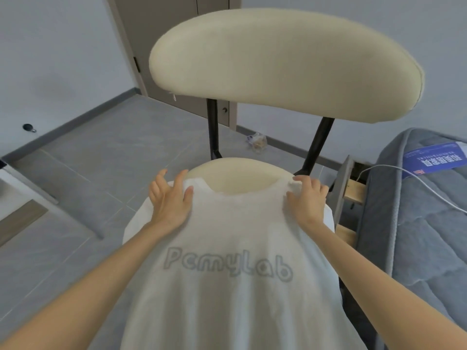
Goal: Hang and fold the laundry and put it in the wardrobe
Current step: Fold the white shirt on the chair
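Observation:
A white T-shirt (227, 286) with grey "PcmyLab" lettering lies spread over the cream seat (242, 175) of a chair, its neckline toward the backrest. My left hand (168, 198) rests on the shirt's left shoulder with the fingers spread and fairly straight. My right hand (307, 195) lies on the right shoulder, its fingers curled and bunching the fabric at the collar edge. The lower part of the shirt hangs toward me, out of view.
The chair's cream backrest (285, 64) on black posts (213, 130) stands straight ahead. A grey mattress (417, 210) with a blue label and a white cable lies at the right. Grey tiled floor (101, 160) stretches left; wardrobe doors (164, 34) stand behind.

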`<state>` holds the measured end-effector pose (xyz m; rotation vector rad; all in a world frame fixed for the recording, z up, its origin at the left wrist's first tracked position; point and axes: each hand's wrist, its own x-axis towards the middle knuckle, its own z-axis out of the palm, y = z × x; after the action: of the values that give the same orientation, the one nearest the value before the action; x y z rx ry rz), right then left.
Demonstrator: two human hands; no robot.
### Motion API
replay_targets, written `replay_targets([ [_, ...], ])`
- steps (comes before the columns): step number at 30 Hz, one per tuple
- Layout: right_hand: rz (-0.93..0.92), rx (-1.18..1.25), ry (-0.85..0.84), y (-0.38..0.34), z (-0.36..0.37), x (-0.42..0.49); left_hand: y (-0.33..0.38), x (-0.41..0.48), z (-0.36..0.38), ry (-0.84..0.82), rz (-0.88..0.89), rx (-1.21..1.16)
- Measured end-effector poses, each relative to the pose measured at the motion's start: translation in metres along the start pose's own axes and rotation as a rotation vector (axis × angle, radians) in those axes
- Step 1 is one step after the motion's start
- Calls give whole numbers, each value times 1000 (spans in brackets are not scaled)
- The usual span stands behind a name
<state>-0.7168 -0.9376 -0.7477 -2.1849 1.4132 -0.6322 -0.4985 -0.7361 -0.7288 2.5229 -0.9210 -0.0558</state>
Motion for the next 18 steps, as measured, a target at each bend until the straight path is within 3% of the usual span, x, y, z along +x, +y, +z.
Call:
replay_targets([
  [4,79,10,-37,-1,-15,-45,-3,-40,-19,-13,-48,-62],
  [9,228,-16,-269,9,-35,-111,-17,-103,-40,-81,-217,-117],
  [18,16,-420,-336,14,-64,-173,-31,-188,-44,-246,-154,-31],
])
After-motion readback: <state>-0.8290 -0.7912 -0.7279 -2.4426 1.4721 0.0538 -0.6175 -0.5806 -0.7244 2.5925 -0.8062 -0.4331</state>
